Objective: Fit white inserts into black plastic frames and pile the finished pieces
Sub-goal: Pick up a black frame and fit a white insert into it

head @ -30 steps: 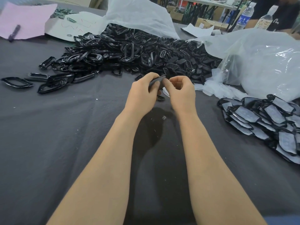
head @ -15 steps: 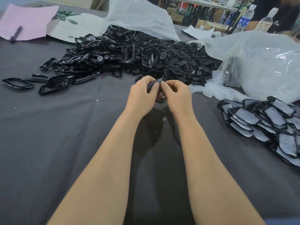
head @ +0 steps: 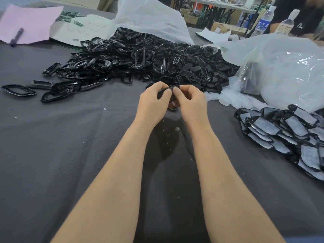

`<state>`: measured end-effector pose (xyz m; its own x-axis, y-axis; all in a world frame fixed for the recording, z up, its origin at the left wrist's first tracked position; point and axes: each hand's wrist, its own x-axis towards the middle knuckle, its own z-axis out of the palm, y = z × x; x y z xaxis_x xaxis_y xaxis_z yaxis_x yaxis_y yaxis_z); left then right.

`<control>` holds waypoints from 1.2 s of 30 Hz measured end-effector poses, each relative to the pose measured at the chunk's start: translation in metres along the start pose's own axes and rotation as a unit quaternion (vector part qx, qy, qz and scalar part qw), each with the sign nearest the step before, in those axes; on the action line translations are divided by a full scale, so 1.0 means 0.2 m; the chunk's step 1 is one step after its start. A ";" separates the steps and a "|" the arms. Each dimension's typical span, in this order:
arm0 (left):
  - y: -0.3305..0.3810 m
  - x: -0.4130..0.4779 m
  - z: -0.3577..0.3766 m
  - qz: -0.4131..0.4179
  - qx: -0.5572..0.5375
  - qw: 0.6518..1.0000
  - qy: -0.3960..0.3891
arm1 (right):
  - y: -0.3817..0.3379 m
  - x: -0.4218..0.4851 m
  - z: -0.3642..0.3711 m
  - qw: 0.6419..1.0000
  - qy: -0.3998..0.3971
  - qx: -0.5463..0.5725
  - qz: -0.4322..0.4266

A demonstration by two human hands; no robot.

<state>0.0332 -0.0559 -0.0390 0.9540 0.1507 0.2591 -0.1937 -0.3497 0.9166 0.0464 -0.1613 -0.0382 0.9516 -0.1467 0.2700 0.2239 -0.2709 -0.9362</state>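
My left hand [head: 152, 104] and my right hand [head: 191, 102] meet at the table's middle, both pinching one black plastic frame [head: 166, 92] between thumbs and fingertips. Its inner face is mostly hidden by my fingers; a bit of white shows under it. A big heap of loose black frames [head: 140, 58] spreads behind my hands. At the right lies a pile of finished pieces [head: 287, 134], black frames with white inserts. White inserts [head: 233, 97] spill from under the plastic bag at the right.
Dark cloth [head: 70, 155] covers the table. A clear plastic bag [head: 287, 71] bulges at the right, another bag [head: 149, 16] lies behind the heap. Pink paper [head: 29, 21] with a pen [head: 16, 36] sits far left. Two bottles [head: 264, 20] and a person stand at the back right.
My hands have closed in on the frame and drawn together; the frame, first held tilted up in the left hand, now sits pinched between both hands.
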 end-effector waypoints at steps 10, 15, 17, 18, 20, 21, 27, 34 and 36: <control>-0.01 0.01 0.00 -0.009 0.010 1.000 0.011 | 0.00 0.00 0.01 0.998 -0.032 -0.054 -0.004; -0.01 0.00 0.00 -0.004 0.020 1.000 0.004 | 0.01 0.01 0.00 0.998 -0.033 -0.044 0.012; -0.02 0.00 0.00 -0.001 0.026 1.000 0.005 | 0.01 0.00 0.00 0.999 -0.031 -0.038 0.014; -0.02 0.01 0.00 -0.001 0.026 1.000 0.007 | 0.01 0.00 0.01 0.999 -0.027 -0.039 0.015; -0.02 0.01 0.00 -0.014 0.013 1.000 0.009 | 0.00 0.01 0.01 0.999 -0.013 -0.039 0.023; -0.02 0.01 0.00 -0.024 0.001 1.000 0.011 | 0.00 0.01 0.01 0.999 -0.006 -0.038 0.027; -0.02 0.01 0.00 -0.047 -0.050 0.998 0.012 | -0.02 0.00 -0.01 0.998 0.026 -0.030 0.046; 0.00 0.00 -0.01 -0.052 -0.066 0.996 -0.009 | -0.03 -0.01 -0.01 0.998 0.025 0.001 0.056; 0.01 0.00 -0.01 -0.063 -0.061 0.996 -0.006 | -0.02 -0.01 -0.02 0.998 0.017 0.014 0.060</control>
<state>0.0323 -0.0554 -0.0371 0.9750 0.1754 0.1362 -0.0974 -0.2130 0.9722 0.0427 -0.1632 -0.0333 0.9643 -0.2093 0.1622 0.1144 -0.2233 -0.9680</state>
